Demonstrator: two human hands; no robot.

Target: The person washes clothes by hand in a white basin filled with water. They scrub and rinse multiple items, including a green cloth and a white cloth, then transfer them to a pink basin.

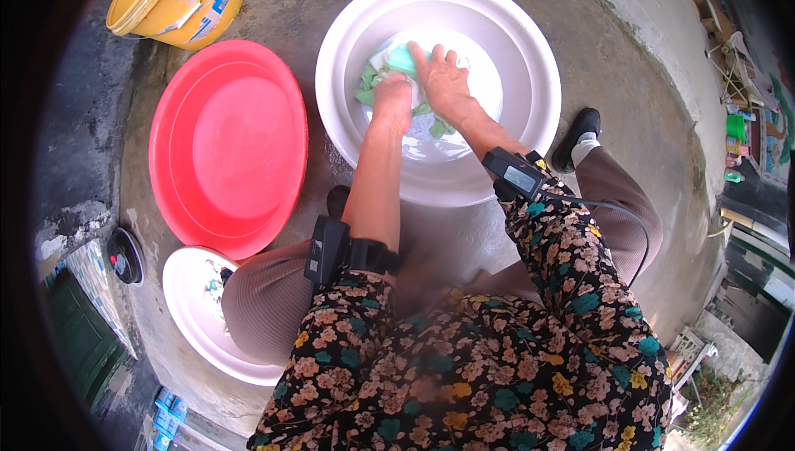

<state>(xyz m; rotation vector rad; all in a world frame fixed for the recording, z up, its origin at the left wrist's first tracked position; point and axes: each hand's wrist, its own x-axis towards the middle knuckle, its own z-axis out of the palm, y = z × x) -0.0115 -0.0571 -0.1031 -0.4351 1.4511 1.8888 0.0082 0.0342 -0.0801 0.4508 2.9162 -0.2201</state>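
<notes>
A large white plastic basin stands on the floor before me with shallow water in it. Inside lies a bunched, wet green and white cloth. My left hand is closed on the near part of this cloth, its fingers curled and partly hidden. My right hand reaches over the cloth, with the fingers on one end of a mint-green block, probably a bar of soap. The block rests on the cloth, and the right palm hides part of both.
A red plastic basin sits to the left. Behind it stands a yellow bucket with a wire handle. By my left knee a second white basin holds small items. A round black object lies further left.
</notes>
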